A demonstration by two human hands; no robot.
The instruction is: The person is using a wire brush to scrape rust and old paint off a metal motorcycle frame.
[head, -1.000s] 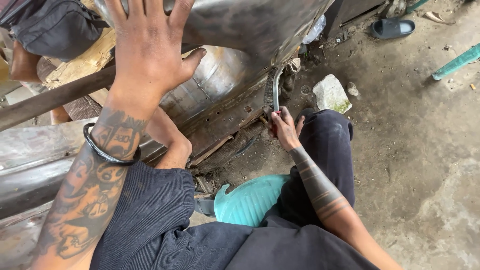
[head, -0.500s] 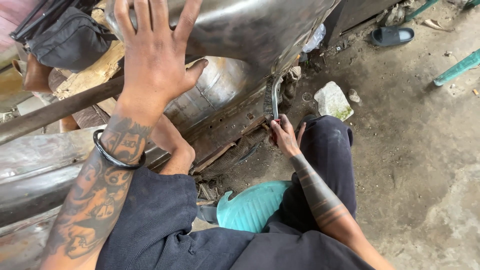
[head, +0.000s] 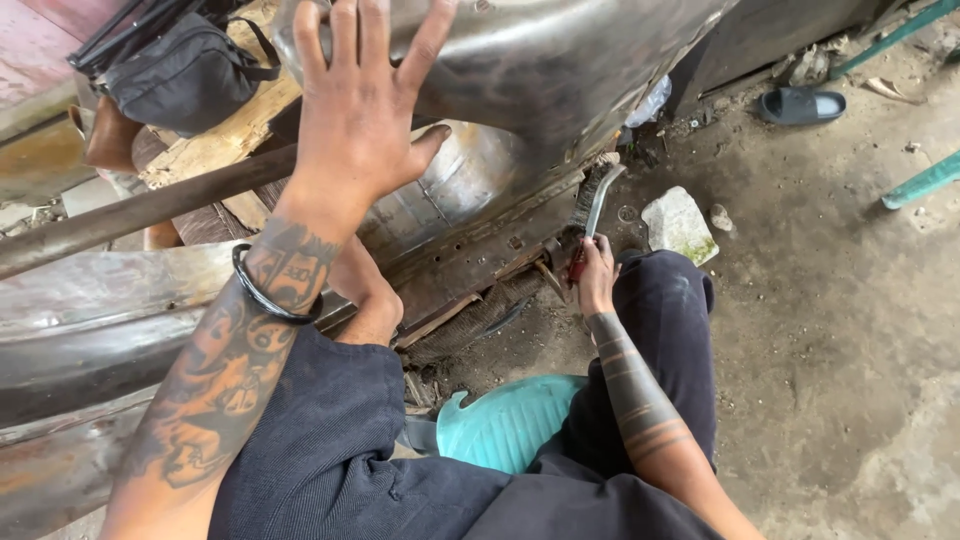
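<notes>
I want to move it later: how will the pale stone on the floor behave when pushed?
The stone looks blocky and flat-sided, so it would probably slide or tip over, not roll. It seems solid, likely heavy for its size. The floor looks rough and dusty, so it may drag and scrape.

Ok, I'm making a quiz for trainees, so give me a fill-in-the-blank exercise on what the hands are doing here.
1. The left hand lies flat with spread fingers on the bare ____ panel.
2. The right hand grips a wire ____ with a red handle, held against the panel's lower edge.
3. The person sits on a low ____ stool.
4. A black ____ goes around the left wrist.

Missing words: metal; brush; turquoise; bangle
</notes>
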